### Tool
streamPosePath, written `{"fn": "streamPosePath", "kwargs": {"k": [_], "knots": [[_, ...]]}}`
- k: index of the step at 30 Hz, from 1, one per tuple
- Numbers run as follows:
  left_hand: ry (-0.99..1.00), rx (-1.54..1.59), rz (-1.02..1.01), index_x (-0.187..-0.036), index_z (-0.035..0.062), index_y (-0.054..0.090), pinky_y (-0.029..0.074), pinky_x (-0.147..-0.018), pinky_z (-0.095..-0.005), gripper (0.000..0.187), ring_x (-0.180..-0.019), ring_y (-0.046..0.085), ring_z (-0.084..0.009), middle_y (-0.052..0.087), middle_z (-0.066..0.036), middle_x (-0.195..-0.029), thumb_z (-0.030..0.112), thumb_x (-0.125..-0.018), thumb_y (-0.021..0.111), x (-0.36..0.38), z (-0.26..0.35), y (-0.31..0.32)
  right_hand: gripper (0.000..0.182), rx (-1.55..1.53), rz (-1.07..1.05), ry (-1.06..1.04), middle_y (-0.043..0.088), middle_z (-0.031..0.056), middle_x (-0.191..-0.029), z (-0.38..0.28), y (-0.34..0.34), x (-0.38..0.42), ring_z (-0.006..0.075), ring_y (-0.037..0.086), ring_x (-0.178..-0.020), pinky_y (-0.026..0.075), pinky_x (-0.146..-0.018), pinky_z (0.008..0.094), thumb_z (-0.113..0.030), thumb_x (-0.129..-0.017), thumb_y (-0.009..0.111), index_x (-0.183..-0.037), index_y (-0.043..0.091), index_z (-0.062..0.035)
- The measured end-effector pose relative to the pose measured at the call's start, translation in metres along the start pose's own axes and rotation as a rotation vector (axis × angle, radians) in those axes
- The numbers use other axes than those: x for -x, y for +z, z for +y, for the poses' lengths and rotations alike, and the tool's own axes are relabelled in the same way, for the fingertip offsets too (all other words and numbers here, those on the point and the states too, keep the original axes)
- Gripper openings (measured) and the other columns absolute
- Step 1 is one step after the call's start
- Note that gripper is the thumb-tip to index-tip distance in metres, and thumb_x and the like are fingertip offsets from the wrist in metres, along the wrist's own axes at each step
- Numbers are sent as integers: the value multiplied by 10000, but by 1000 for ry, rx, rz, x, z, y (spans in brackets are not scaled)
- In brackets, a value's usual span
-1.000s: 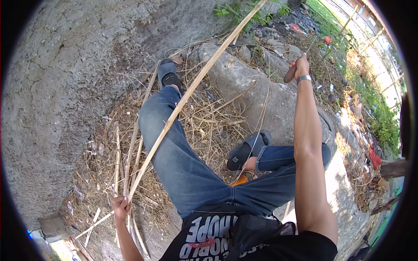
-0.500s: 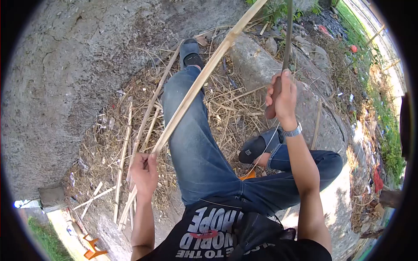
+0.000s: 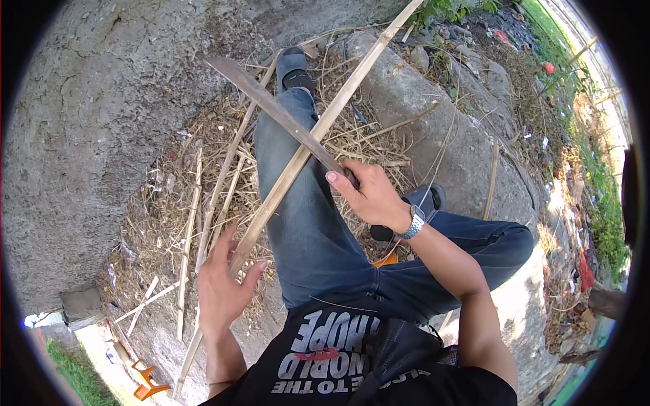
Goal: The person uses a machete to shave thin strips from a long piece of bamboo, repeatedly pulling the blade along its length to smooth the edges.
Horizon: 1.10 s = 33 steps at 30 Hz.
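Observation:
A long pale bamboo strip runs diagonally over the person's left thigh, from the top of the view down to the lower left. My left hand lies around its lower part with the fingers spread apart and the thumb lifted. My right hand is closed round the handle of a long machete. The dark blade points to the upper left and crosses the strip above the knee. A metal watch is on the right wrist.
More bamboo strips lie on the ground at the left among shavings. A grey boulder is beyond the legs, with a rough grey wall at the left. An orange object stands at the bottom left.
The machete has swung from upright at the upper right down across the strip as my right hand moved left. My left hand has loosened and spread its fingers on the strip.

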<state>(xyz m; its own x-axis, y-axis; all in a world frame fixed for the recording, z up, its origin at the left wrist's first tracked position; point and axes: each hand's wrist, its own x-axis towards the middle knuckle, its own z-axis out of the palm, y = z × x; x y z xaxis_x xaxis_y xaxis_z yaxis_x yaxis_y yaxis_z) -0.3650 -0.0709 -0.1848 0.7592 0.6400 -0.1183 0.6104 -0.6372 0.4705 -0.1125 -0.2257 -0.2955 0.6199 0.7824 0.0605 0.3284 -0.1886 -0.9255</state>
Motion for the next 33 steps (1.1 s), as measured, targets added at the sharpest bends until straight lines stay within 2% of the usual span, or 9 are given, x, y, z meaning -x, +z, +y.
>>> {"fn": "streamPosePath", "kwargs": {"k": [3,7,10,13,18,23,29,30,33], "knots": [[-68,-4,-194,-1391,3,590,600,-845,-431,640,-916,779,-326,777,-215,-1010,220,-852,858,32,-63,-24,583,12,-37,19,544,141,-573,3,-3,0,296,560,-513,455,-549,410,-528,-1043,605,-866,636,27],[-306,176,-458,-1178,-9,703,547,-645,-303,383,-676,711,-144,736,-85,-742,288,-946,772,62,-101,-48,591,29,-23,1,531,147,-565,6,-2,2,297,556,-507,449,-538,413,-533,-1044,601,-863,635,29],[-216,149,-299,-997,8,722,447,-537,-281,288,-555,563,-75,617,-16,-625,295,-1007,707,62,-129,-24,580,76,4,-48,557,181,-578,0,2,3,364,600,-534,475,-552,443,-519,-1052,587,-875,620,32],[-214,155,-131,-789,4,636,354,-502,-353,377,-509,415,-133,513,-62,-549,296,-1009,729,42,-91,3,587,98,0,-73,593,218,-606,-6,10,12,434,649,-593,516,-581,484,-545,-1054,563,-944,609,30],[-2,-33,31,-851,52,650,400,-500,-473,302,-516,553,-429,553,-193,-565,301,-1003,725,6,-30,21,600,358,-124,-147,646,187,-656,-33,20,25,420,680,-624,534,-575,513,-608,-1029,556,-961,604,-14],[89,-99,106,-878,67,693,396,-498,-474,242,-517,568,-413,563,-192,-575,278,-989,736,-9,-11,27,569,514,22,-245,657,145,-683,-38,30,25,385,677,-588,528,-530,484,-624,-1003,593,-919,592,-62],[48,-9,238,-997,64,785,444,-525,-425,185,-530,620,-338,655,-182,-650,245,-965,772,13,-24,21,597,406,275,87,627,210,-611,7,-46,-39,404,674,-582,513,-550,501,-572,-1049,555,-926,633,7],[-36,-103,143,-1047,25,794,463,-534,-417,207,-551,648,-312,687,-199,-699,213,-961,778,13,-21,17,591,331,320,115,620,222,-604,3,-52,-45,411,669,-578,505,-555,507,-548,-1059,555,-920,649,19],[142,82,369,-1094,-18,790,485,-543,-404,240,-581,675,-285,723,-224,-768,183,-963,774,0,-33,41,556,317,111,-42,622,207,-601,-21,-29,-17,419,671,-582,525,-564,508,-531,-1051,579,-910,647,2]]}}
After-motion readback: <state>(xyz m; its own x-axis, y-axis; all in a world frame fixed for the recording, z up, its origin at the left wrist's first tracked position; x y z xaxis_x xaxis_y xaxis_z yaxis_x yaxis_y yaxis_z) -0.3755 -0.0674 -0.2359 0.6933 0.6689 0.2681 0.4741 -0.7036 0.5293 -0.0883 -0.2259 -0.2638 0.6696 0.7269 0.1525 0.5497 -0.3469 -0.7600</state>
